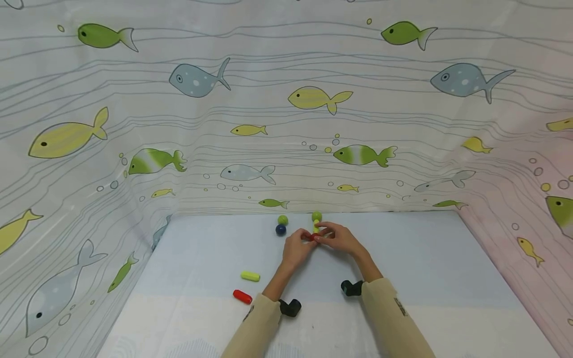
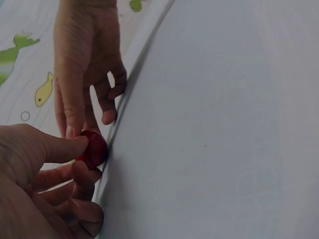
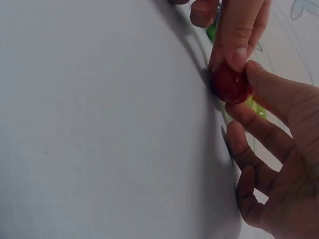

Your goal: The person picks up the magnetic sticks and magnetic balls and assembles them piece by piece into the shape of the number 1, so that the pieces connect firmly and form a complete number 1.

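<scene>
A small shiny red ball (image 2: 94,149) is between both hands at the back of the table. My left hand (image 1: 296,248) pinches it with thumb and fingertips from the left. From the other side, my right hand (image 1: 341,238) holds the same ball, its thumb (image 3: 271,84) and a fingertip against it. Just behind the red ball in the head view is a yellow stick piece (image 1: 316,226), partly covered by the right fingers. A green ball (image 1: 317,216) stands at that stick's far end, in line with it.
Left of the hands, another green ball (image 1: 282,220) sits right by a dark blue ball (image 1: 280,229). Nearer the front left lie a yellow-green stick (image 1: 250,276) and a red stick (image 1: 242,297). A fish-patterned curtain (image 1: 250,194) rises behind the table.
</scene>
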### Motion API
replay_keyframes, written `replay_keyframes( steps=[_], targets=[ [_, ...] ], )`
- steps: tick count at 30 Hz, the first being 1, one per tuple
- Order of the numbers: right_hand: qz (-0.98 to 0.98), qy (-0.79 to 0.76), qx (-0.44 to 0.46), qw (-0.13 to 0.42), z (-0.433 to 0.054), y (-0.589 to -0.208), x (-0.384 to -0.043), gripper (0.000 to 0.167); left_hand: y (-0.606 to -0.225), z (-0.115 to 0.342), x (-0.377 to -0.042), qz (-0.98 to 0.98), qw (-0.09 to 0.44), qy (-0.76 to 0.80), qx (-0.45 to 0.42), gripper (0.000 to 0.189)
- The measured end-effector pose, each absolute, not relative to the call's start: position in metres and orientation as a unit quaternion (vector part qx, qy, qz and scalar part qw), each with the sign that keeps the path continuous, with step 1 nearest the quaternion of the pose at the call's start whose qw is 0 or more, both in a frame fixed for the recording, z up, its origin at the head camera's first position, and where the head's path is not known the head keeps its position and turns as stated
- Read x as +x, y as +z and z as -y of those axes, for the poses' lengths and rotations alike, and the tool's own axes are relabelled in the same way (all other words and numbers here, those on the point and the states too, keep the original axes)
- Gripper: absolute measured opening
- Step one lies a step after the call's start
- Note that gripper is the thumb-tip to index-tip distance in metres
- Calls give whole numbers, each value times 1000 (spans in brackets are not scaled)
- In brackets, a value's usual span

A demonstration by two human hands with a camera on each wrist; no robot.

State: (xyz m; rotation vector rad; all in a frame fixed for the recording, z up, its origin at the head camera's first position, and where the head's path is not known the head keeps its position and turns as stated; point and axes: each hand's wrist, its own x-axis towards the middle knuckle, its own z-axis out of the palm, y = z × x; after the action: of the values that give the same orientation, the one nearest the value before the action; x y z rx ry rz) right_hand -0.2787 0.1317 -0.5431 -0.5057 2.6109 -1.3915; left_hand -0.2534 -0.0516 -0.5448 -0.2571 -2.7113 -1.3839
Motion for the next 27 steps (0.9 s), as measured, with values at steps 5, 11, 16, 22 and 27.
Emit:
replay_keyframes(
  steps=[5,11,16,22,27],
  targets=[
    [-871,-461,-148,80,-132,-546,-281,45,-537,57,-247,895,30,-435,-91,22],
    [-869,-467,-133,95,-133,-546,-281,46,-533,69,-243,902,19,-419,-100,24],
    [-871,-463,-131,98,-135,-546,-282,46,-523,84,-240,906,0,-400,-135,27],
    [-871,-459,-143,102,-135,-545,-282,46,-512,107,-234,915,-40,-366,-164,28],
    [-870,-460,-138,110,-136,-544,-281,46,-508,129,-228,918,-48,-345,-188,25]
  ],
)
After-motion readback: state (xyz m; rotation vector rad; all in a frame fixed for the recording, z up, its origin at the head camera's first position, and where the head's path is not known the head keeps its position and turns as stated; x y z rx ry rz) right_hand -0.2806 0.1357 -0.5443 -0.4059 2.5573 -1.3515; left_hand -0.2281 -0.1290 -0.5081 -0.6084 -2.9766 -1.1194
